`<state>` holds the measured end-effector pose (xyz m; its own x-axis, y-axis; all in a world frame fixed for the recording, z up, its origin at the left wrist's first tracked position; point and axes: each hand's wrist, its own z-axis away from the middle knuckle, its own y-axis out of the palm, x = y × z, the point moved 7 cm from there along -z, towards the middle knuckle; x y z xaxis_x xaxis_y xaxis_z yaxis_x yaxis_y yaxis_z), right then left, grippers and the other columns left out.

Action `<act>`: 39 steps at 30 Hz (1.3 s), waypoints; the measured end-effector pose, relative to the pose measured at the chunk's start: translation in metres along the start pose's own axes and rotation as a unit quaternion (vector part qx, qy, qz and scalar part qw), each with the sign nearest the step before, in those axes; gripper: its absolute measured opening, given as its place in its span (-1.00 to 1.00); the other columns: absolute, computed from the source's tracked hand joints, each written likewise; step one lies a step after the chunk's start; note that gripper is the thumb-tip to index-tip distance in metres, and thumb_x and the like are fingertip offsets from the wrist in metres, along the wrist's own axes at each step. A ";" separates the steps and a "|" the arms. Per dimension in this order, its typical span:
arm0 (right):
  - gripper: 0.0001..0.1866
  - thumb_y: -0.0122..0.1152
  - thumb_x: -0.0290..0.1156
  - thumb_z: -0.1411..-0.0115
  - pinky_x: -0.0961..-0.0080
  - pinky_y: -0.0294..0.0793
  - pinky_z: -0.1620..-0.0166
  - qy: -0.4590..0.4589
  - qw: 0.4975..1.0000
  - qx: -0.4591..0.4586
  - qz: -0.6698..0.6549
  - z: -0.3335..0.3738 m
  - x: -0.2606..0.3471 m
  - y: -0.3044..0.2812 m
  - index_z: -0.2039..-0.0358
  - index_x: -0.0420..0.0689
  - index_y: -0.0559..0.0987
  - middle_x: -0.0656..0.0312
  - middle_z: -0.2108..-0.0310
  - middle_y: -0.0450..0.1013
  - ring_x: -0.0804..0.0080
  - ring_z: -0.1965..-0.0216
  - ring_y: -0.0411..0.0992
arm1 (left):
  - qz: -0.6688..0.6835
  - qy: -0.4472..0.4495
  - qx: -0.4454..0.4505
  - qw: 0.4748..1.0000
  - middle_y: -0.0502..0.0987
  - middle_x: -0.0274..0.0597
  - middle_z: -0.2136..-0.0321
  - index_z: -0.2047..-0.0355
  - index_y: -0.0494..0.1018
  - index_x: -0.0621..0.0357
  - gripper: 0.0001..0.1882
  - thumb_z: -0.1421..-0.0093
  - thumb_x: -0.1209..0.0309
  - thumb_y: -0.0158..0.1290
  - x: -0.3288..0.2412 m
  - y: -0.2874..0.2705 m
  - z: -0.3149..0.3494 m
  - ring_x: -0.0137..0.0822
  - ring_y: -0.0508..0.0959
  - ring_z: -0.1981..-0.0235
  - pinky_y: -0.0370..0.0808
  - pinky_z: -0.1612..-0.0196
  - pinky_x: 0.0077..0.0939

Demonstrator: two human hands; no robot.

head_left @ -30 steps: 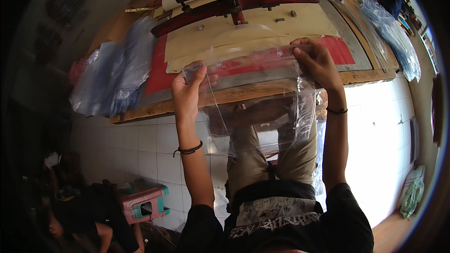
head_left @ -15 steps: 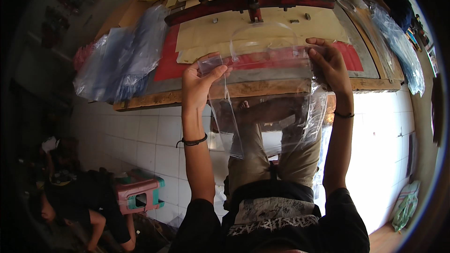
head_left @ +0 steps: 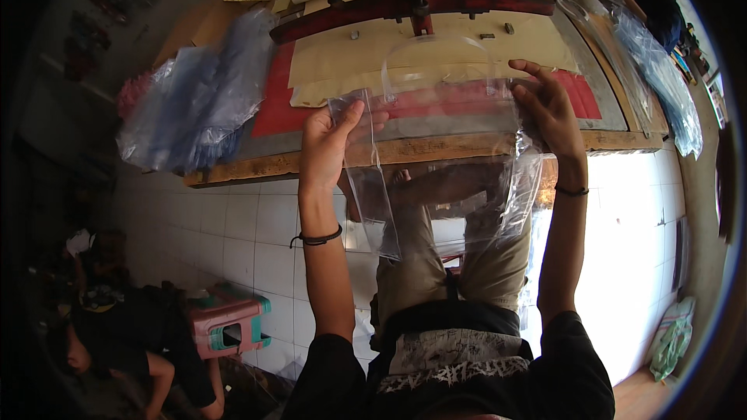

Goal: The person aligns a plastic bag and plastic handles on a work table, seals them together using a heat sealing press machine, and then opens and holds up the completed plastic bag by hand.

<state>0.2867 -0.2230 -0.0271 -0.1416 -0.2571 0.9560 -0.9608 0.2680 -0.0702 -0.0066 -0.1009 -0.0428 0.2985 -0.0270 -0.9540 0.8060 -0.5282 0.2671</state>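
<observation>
A clear plastic bag (head_left: 447,175) hangs upright between my hands, with its see-through loop handle (head_left: 438,40) sticking up from the top edge. My left hand (head_left: 331,140) grips the bag's upper left corner, thumb in front of the side strip and fingers behind the film. At the upper right corner, my right hand (head_left: 547,113) pinches the film between thumb and fingers, its index finger raised. Through the bag my legs and the bench edge show.
Beyond the bag stands a workbench (head_left: 257,162) with a wooden front edge, red sheet (head_left: 272,101) and tan sheet (head_left: 334,58). A red press bar (head_left: 467,1) spans it. Plastic sleeves (head_left: 198,109) overhang its left side. A person (head_left: 132,334) bends beside a pink-and-green stool (head_left: 233,319).
My left thumb has slid up along the side strip, and the corner flap now stands straighter. The right hand keeps its hold almost unmoved.
</observation>
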 end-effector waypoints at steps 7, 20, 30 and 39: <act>-0.55 0.13 -0.44 -0.33 0.84 0.16 0.46 0.016 1.000 0.007 -0.008 0.002 0.005 0.007 -0.22 -0.17 0.35 0.49 0.42 0.42 0.84 0.48 0.21 | 0.008 0.028 -0.012 1.000 0.64 0.04 0.22 0.08 0.51 0.38 -0.71 -0.26 0.43 0.16 0.003 -0.008 0.000 -0.23 0.66 0.24 0.62 0.13 -0.38; -0.55 0.12 -0.46 -0.33 0.77 0.27 0.30 0.000 0.999 -0.001 0.033 0.002 0.002 0.004 -0.22 -0.17 0.35 0.46 0.39 0.44 0.78 0.40 0.25 | 0.000 0.018 -0.025 1.000 0.63 0.03 0.21 0.04 0.48 0.42 -0.67 -0.34 0.36 0.05 0.000 -0.004 0.004 -0.20 0.66 0.21 0.62 0.10 -0.38; -0.56 0.13 -0.47 -0.32 0.80 0.21 0.44 0.001 1.000 -0.022 -0.002 0.001 0.003 0.006 -0.19 -0.15 0.34 0.44 0.43 0.45 0.81 0.49 0.24 | -0.018 0.027 -0.062 0.998 0.63 0.04 0.24 0.04 0.45 0.42 -0.64 -0.38 0.30 -0.01 -0.001 -0.001 0.004 -0.19 0.68 0.28 0.64 0.20 -0.40; -0.56 0.16 -0.49 -0.29 0.75 0.26 0.43 -0.002 0.999 -0.047 -0.027 0.001 0.003 -0.001 -0.16 -0.16 0.33 0.26 0.26 0.57 0.75 0.46 0.28 | -0.057 0.081 -0.103 0.990 0.63 -0.02 0.29 0.08 0.48 0.37 -0.67 -0.35 0.29 0.05 -0.005 0.000 0.005 -0.21 0.67 0.34 0.59 0.28 -0.45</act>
<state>0.2864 -0.2251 -0.0242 -0.0911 -0.2769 0.9566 -0.9404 0.3398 0.0089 -0.0112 -0.1052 -0.0387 0.2649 0.1675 -0.9496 0.9212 -0.3348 0.1979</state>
